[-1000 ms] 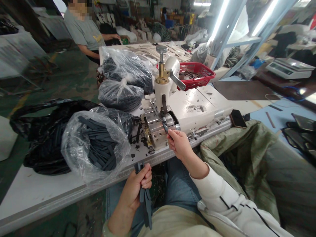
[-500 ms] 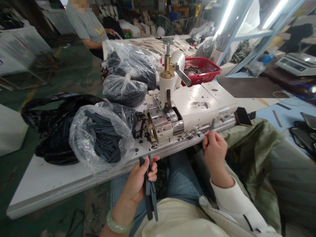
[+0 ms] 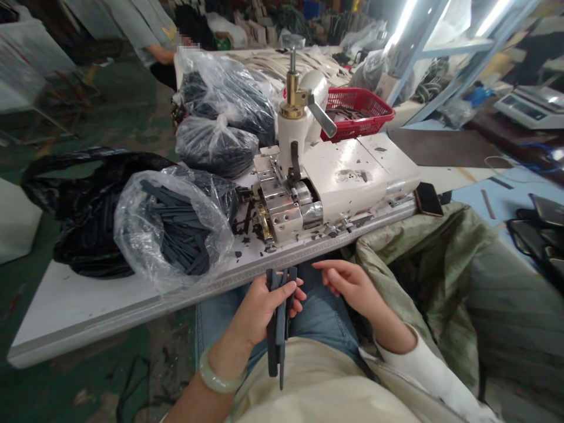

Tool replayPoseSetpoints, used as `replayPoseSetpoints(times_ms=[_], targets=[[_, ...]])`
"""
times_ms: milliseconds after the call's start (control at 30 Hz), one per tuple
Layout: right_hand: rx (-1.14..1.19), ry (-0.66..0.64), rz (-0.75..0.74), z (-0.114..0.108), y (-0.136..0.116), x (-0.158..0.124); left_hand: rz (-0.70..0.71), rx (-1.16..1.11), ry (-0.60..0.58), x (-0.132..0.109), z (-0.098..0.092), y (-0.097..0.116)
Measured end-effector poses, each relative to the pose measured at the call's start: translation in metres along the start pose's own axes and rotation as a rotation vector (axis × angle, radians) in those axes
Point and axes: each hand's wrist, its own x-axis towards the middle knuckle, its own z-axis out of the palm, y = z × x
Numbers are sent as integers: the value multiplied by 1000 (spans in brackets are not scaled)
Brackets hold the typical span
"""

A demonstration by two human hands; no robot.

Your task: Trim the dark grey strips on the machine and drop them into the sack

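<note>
My left hand (image 3: pixel 272 302) is wrapped round a small bunch of dark grey strips (image 3: pixel 278 329), held upright over my lap with the thumb across them. Just right of the bunch is my right hand (image 3: pixel 350 285), index finger stretched toward the strips and the other fingers loosely bent; I see nothing in it. Beyond both hands stands a cream machine (image 3: pixel 352 176) with a metal roller and a brass-collared post. To its left an open clear plastic bag (image 3: pixel 132 235) is full of similar dark strips (image 3: pixel 180 235).
A black plastic bag (image 3: pixel 83 217) and tied clear bags (image 3: pixel 215 147) crowd the table's left side. Behind the machine sits a red basket (image 3: pixel 359 117). A phone (image 3: pixel 428 198) lies at the right, near green cloth (image 3: pixel 423 252). Another person (image 3: pixel 145 29) stands at the back left.
My right hand has come left and down from the table edge toward my left hand. The strip it held no longer shows in it. My left hand has shifted slightly right with the bunch.
</note>
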Motion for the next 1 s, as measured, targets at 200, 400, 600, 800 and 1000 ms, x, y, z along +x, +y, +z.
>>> replayPoseSetpoints(times_ms=[200,400,600,800,1000], targets=[[387,-168,16,62,-33,38,-28,28,59,-20,-13,4],[711,-36,114,48,-33,43,-42,-12,61,-29,-27,5],[780,25,58,40,-30,44,-45,0,5,-24,-25,5],[729,20,-14,35,-23,42,-22,-100,52,-17,-23,4],[664,-372,-117,26,-17,25,207,-216,234,-12,-28,7]])
